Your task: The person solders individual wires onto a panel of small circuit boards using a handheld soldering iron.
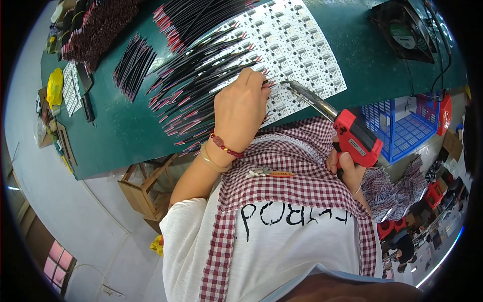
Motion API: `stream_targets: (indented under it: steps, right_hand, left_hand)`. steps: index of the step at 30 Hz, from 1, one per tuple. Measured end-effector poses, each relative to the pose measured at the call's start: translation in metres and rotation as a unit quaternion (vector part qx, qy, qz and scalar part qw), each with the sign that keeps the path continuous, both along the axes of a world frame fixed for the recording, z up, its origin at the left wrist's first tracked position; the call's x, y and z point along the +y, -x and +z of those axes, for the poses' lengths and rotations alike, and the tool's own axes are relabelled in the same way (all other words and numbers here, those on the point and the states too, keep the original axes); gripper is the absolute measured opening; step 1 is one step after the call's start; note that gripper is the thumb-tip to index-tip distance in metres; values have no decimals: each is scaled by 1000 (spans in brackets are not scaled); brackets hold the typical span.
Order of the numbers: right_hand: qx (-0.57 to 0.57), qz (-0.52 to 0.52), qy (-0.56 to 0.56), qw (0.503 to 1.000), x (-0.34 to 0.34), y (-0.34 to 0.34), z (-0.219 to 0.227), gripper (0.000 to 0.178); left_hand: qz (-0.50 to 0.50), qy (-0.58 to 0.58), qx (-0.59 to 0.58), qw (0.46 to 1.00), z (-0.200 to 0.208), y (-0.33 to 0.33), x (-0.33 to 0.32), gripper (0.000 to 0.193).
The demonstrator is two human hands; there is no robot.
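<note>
A white sheet of small circuit boards (314, 50) lies on the green table. Many thin black cables (193, 75) with red and white ends fan out across its left part. My left hand (241, 103) rests over the sheet, its fingers pinched on a cable near the board; the cable is mostly hidden by the hand. In my right hand (348, 168) is a red and black soldering gun (358, 140), gripped by its handle. Its metal tip points left and sits just right of my left fingertips, close over the sheet; whether it touches the board I cannot tell.
More cables (135, 65) lie left of the sheet, beyond them a large cable heap (100, 32). At far left are a black-handled knife (87, 103) and a yellow bag (55, 86). A black fan (402, 34) stands at back right. Below the table's right edge sits a blue basket (410, 132).
</note>
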State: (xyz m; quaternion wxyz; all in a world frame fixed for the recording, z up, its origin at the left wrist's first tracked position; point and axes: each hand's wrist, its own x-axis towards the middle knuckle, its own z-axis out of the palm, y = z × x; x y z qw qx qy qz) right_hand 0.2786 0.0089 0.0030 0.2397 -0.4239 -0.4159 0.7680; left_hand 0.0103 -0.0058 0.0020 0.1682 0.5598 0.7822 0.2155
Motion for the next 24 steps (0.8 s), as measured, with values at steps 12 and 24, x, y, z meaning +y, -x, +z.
stream_targets:
  steps: [12,24]
  right_hand:
    - [-26,29,-1,999,-3,-4,-7,42]
    - [-26,9,10,1000,-6,-3,-4,42]
  left_hand:
    - [-19,-11,11,1000,-3,1,0,8]
    - [-35,-7,38,999,-6,1,-1,10]
